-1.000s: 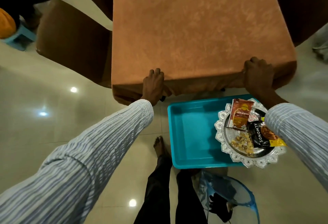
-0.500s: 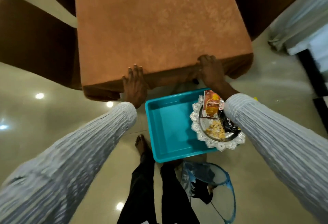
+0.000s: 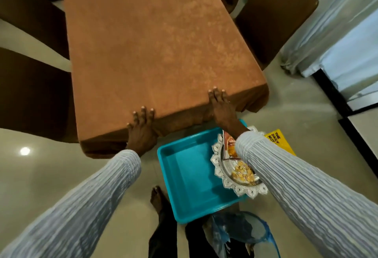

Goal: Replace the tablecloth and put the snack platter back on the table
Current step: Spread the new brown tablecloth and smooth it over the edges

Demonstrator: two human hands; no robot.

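The tablecloth (image 3: 155, 53) is pressed at its near edge by the left hand (image 3: 141, 133) and right hand (image 3: 222, 107), fingers spread flat, nothing pinched. The snack platter (image 3: 235, 178) is seen just beside, overlapping a teal tray (image 3: 190, 176) on open floor.

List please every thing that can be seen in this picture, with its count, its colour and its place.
tablecloth: one, orange-brown, covering the table.
chairs: at least four, dark brown, on both sides of the table.
tray: one, teal, on the floor below the table's near edge.
snack platter: one, silver with scalloped rim, resting on the tray's right side, holding nuts and a snack packet.
yellow packet: one, beside the platter, partly hidden.
blue mesh item: one, on the floor near the legs.
curtain: pale, at the right.
left hand: flat on the cloth's near edge.
right hand: flat on the near edge, further right.
bare foot: one, on the floor.
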